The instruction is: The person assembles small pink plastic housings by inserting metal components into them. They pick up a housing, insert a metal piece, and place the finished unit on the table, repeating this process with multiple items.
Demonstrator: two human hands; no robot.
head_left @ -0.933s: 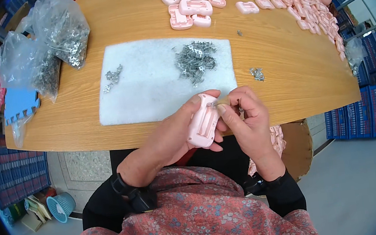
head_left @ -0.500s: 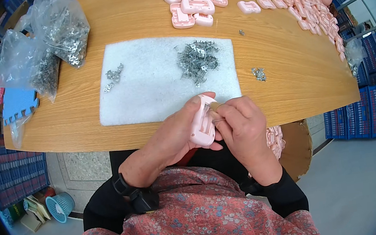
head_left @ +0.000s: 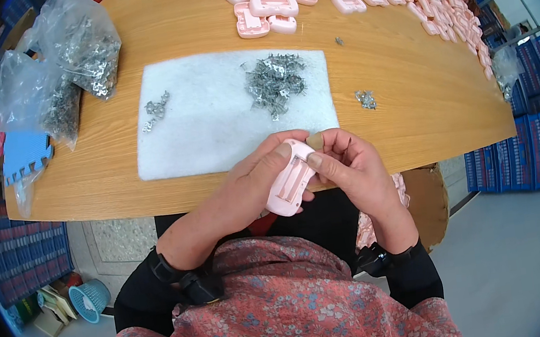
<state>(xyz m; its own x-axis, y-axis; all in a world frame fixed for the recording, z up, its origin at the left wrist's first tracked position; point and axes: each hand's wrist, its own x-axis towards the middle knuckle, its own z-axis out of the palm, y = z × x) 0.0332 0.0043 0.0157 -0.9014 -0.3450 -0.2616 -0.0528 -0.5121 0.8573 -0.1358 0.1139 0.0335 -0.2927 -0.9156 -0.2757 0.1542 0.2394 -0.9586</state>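
Observation:
My left hand (head_left: 254, 174) is closed around a pale pink plastic housing (head_left: 281, 202) with a rounded outline and a long battery compartment. The housing is tilted above my lap, just off the table's front edge. At its upper right side, my right hand (head_left: 354, 165) has its thumb against the compartment's rim and its other fingers curled. A tan cover sits on one right fingertip. Bits of metal show at the compartment's upper end. Beyond my hands, a white padded mat (head_left: 204, 123) carries a heap of small metal contacts (head_left: 275, 83) and a smaller cluster (head_left: 155, 110).
Clear bags (head_left: 92, 62) of metal parts stand at the left by a blue foam piece (head_left: 24, 155). Loose contacts (head_left: 365, 99) lie right of the mat. Many pink housings (head_left: 422, 5) cover the far right. Below the table's right side is a cardboard box (head_left: 430, 206).
My right hand has shifted from inside the compartment to the housing's upper right edge. The thin metal piece by its fingers no longer shows. The housing has tilted slightly.

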